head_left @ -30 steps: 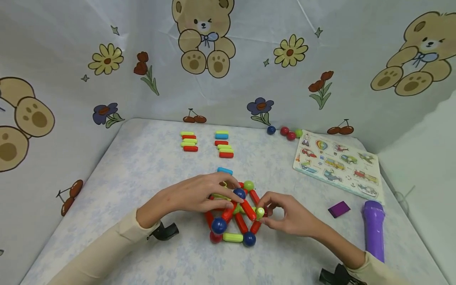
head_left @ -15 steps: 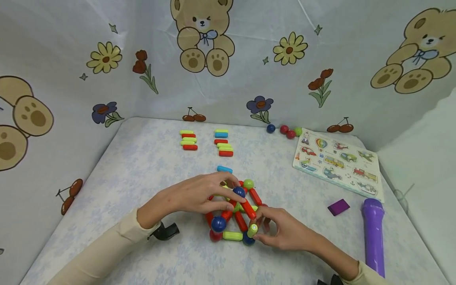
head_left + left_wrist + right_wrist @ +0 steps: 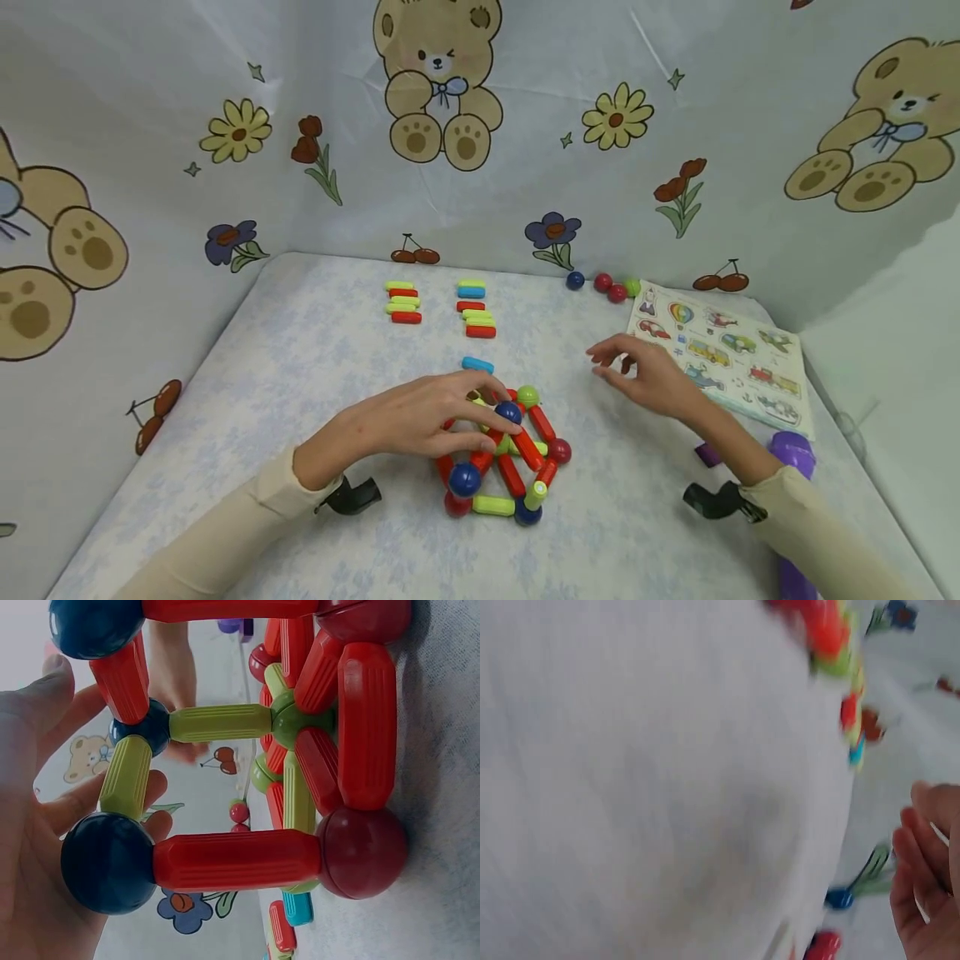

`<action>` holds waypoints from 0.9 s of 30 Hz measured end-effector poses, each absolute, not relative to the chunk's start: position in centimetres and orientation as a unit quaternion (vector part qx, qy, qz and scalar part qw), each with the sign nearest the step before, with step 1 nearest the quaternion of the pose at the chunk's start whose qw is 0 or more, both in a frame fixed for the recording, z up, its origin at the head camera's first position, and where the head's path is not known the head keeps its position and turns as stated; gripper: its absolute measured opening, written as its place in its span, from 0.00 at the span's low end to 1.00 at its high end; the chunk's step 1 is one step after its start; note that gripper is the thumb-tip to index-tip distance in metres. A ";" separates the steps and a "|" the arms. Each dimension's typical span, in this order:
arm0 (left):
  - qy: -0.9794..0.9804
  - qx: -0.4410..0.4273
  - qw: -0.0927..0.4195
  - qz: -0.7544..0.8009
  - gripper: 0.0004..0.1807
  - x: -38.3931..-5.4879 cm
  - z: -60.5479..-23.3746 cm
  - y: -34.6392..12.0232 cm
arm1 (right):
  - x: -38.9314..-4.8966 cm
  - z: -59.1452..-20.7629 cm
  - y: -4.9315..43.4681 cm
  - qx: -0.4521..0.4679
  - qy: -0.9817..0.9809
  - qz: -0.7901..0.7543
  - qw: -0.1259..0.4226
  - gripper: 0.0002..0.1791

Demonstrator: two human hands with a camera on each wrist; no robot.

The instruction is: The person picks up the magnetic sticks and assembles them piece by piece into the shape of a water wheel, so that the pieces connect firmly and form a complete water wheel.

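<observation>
A structure of magnetic rods and balls (image 3: 512,477) stands on the table, with red and yellow-green rods joined by blue, red and green balls. My left hand (image 3: 438,417) reaches over it from the left, its fingers bent around the upper blue ball (image 3: 508,412) and top rods; in the left wrist view they pass behind a yellow-green rod (image 3: 126,777). At the front right corner, a yellow-green rod (image 3: 536,495) stands up from a blue ball (image 3: 528,512). My right hand (image 3: 648,377) is in the air to the right, fingers loosely bent and holding nothing.
Loose rods (image 3: 405,302) lie in two columns at the back, with a blue rod (image 3: 477,364) nearer. Several loose balls (image 3: 603,282) sit by the back edge. A picture board (image 3: 731,342), a purple block (image 3: 707,454) and a purple microphone-like object (image 3: 792,451) are at right.
My right hand lowered a yellow-green rod to the front right blue ball, let go, then moved back and right. My left hand stayed on the structure.
</observation>
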State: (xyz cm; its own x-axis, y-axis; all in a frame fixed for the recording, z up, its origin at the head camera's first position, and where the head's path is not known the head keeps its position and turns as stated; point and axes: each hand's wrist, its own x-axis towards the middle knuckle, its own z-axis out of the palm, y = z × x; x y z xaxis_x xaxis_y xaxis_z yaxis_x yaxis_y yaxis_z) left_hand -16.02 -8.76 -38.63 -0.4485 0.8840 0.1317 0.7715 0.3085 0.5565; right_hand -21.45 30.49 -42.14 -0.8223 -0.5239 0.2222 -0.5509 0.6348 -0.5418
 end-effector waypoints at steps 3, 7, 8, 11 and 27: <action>0.802 0.515 0.100 0.285 0.20 -15.9 -38.8 -8.8 | -25.5 -42.6 32.3 0.228 -0.940 0.252 0.036 0.15; 0.801 0.516 0.092 0.289 0.21 -15.8 -39.0 -8.9 | -29.7 -43.4 34.3 0.139 -0.967 0.212 0.015 0.21; 0.801 0.516 0.090 0.290 0.21 -15.8 -39.0 -9.0 | -30.5 -43.6 34.7 0.120 -0.971 0.206 0.011 0.22; 0.802 0.512 0.085 0.295 0.21 -16.0 -39.0 -9.2 | -32.1 -44.1 35.4 0.078 -0.978 0.192 0.005 0.25; 0.810 0.484 0.060 0.325 0.19 -16.2 -39.2 -11.4 | -33.7 -44.8 33.2 0.079 -0.981 0.177 -0.019 0.28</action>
